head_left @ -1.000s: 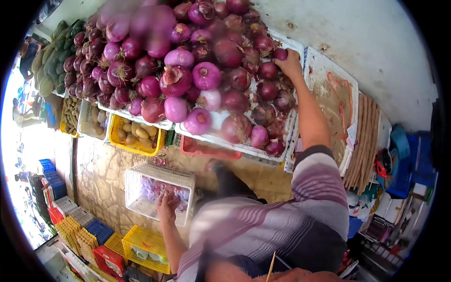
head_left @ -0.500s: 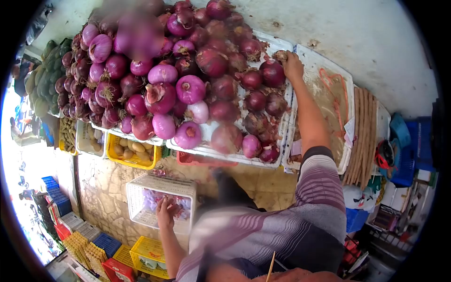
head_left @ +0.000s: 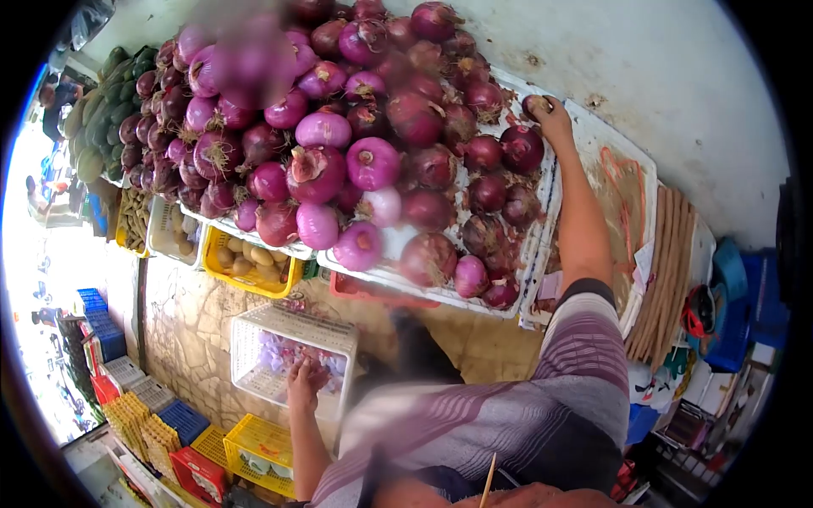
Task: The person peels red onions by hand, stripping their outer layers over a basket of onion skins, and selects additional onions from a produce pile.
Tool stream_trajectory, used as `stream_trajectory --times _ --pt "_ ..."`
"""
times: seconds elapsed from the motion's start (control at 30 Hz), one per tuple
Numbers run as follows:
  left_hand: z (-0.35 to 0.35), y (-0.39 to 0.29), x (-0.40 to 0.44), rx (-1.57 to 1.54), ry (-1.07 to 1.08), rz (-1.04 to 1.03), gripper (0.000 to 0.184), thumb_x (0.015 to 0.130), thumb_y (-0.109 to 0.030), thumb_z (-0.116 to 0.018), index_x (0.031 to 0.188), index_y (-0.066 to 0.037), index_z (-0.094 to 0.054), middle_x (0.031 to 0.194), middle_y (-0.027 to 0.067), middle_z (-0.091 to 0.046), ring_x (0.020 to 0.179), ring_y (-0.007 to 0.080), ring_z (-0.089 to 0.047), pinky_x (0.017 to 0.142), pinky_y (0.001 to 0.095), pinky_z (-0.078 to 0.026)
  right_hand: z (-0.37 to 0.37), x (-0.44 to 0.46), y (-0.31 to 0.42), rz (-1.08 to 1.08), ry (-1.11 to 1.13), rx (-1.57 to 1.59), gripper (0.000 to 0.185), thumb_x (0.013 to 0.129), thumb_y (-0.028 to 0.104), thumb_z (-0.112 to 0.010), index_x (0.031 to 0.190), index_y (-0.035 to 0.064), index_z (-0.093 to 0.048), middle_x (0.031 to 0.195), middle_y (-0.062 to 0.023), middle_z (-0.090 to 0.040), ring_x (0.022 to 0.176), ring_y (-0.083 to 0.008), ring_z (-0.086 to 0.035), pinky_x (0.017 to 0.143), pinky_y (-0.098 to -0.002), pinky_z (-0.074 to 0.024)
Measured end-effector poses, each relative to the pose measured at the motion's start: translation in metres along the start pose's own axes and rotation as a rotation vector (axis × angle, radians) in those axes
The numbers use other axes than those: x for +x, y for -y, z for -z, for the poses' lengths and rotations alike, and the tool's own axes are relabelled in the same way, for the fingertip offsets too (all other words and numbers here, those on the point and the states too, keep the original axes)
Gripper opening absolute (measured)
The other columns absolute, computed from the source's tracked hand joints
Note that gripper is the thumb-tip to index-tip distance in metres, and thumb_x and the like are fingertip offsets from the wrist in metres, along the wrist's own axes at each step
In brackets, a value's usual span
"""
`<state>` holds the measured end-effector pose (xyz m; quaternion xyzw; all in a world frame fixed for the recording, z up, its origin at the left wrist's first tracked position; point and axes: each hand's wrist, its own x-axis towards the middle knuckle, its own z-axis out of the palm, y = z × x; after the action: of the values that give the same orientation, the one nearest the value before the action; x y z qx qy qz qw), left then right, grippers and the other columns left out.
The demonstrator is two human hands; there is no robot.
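My right hand reaches to the far right corner of the white tray, its fingers closed round a small red onion. Just below that onion lies a larger dark red onion, apart from my fingers. My left hand hangs over a white plastic basket, fingers loosely bent and apart. Under it, the basket holds purple, papery-looking pieces; I cannot make out whether the fingers touch them.
A big pile of red onions covers the white foam tray. Potatoes sit in a yellow crate below. Long brown roots lie at right, with dark green vegetables far left. Egg trays stand at lower left.
The view has shifted, so the stall appears further right and lower. My right hand has turned the small onion and drawn it slightly away from the larger one. My left hand stays over the basket.
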<state>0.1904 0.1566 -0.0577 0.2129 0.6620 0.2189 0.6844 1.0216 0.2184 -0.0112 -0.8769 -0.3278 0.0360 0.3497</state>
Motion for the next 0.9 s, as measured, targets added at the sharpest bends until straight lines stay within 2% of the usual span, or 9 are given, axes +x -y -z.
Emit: stream_trajectory --times 0.13,0.17,0.27,0.3,0.43,0.5,0.6,0.8,0.9 --pt "0.01 0.009 0.002 -0.003 -0.027 0.019 0.035 0.098 -0.028 -0.068 0.123 -0.006 -0.057 0.104 0.0118 -0.07 0.085 0.0267 -0.073 0.068 0.0395 -0.062 -0.006 -0.008 0.074 -0.062 0.081 0.708 0.06 0.091 0.037 -0.073 0.134 -0.003 -0.061 0.115 -0.0191 -0.072 0.099 -0.0219 -0.07 0.081 -0.0338 -0.0552" --pt "0.012 0.012 0.004 -0.017 -0.034 0.022 0.035 0.098 -0.028 -0.068 0.123 -0.006 -0.057 0.104 0.0119 -0.07 0.085 0.0265 -0.073 0.068 0.0392 -0.061 -0.016 -0.004 0.077 0.045 0.016 0.736 0.053 0.094 0.032 -0.072 0.132 -0.0039 -0.062 0.111 -0.0162 -0.073 0.088 -0.017 -0.069 0.065 -0.0311 -0.0545" --pt "0.017 0.015 0.003 -0.063 -0.051 0.015 0.035 0.099 -0.026 -0.065 0.127 -0.005 -0.056 0.109 0.0128 -0.07 0.087 0.0273 -0.073 0.068 0.0387 -0.061 -0.024 -0.02 0.083 0.016 -0.013 0.47 0.052 0.094 0.031 -0.072 0.13 -0.0046 -0.062 0.11 -0.0153 -0.073 0.081 -0.0183 -0.068 0.063 -0.0311 -0.0546" --pt "0.016 0.015 -0.003 -0.073 -0.063 0.005 0.036 0.1 -0.026 -0.065 0.128 -0.005 -0.056 0.11 0.0131 -0.07 0.087 0.0276 -0.073 0.069 0.0388 -0.061 -0.014 -0.041 0.092 0.044 -0.012 0.395 0.052 0.094 0.031 -0.072 0.13 -0.0049 -0.062 0.108 -0.0151 -0.073 0.079 -0.0178 -0.069 0.07 -0.0306 -0.0554" --pt "0.026 0.029 -0.005 -0.089 -0.08 0.046 0.042 0.1 -0.029 -0.063 0.134 -0.004 -0.052 0.115 0.0162 -0.069 0.091 0.0315 -0.071 0.075 0.0432 -0.06 0.028 -0.133 0.089 0.061 0.016 -0.074 0.042 0.093 0.029 -0.071 0.121 -0.0019 -0.068 0.109 -0.0237 -0.071 0.098 -0.0392 -0.067 0.087 -0.0434 -0.052" --pt "0.028 0.039 -0.003 -0.11 -0.076 0.076 0.044 0.1 -0.03 -0.063 0.134 -0.004 -0.051 0.116 0.0171 -0.068 0.089 0.0315 -0.071 0.074 0.0434 -0.06 0.033 -0.182 0.063 0.255 -0.092 -0.116 0.041 0.09 0.03 -0.074 0.116 -0.0013 -0.07 0.114 -0.0232 -0.069 0.104 -0.0409 -0.065 0.092 -0.0462 -0.0496" --pt "0.022 0.041 0.003 -0.087 -0.045 0.092 0.045 0.1 -0.031 -0.064 0.133 -0.004 -0.052 0.117 0.0182 -0.068 0.086 0.0305 -0.07 0.073 0.0429 -0.06 0.028 -0.241 0.029 0.369 -0.096 -0.415 0.053 0.086 0.028 -0.076 0.129 -0.0001 -0.062 0.131 -0.0243 -0.061 0.118 -0.0431 -0.059 0.106 -0.0545 -0.0416" --pt "-0.005 0.019 0.019 -0.017 0.027 0.022 0.041 0.1 -0.03 -0.066 0.131 -0.005 -0.056 0.109 0.015 -0.071 0.08 0.024 -0.069 0.065 0.0351 -0.057 0.02 -0.254 0.052 0.21 0.189 -0.558 0.086 0.081 0.027 -0.081 0.152 0.0064 -0.036 0.155 -0.0218 -0.039 0.13 -0.0434 -0.05 0.115 -0.0691 -0.0268" --pt "-0.007 0.014 0.017 -0.036 0.061 -0.014 0.044 0.099 -0.03 -0.067 0.132 -0.005 -0.056 0.108 0.014 -0.072 0.079 0.0236 -0.07 0.064 0.0344 -0.057 0.018 -0.24 0.044 0.232 0.149 -0.534 0.08 0.081 0.031 -0.08 0.147 0.0035 -0.044 0.145 -0.0228 -0.05 0.131 -0.041 -0.052 0.114 -0.0654 -0.0305"
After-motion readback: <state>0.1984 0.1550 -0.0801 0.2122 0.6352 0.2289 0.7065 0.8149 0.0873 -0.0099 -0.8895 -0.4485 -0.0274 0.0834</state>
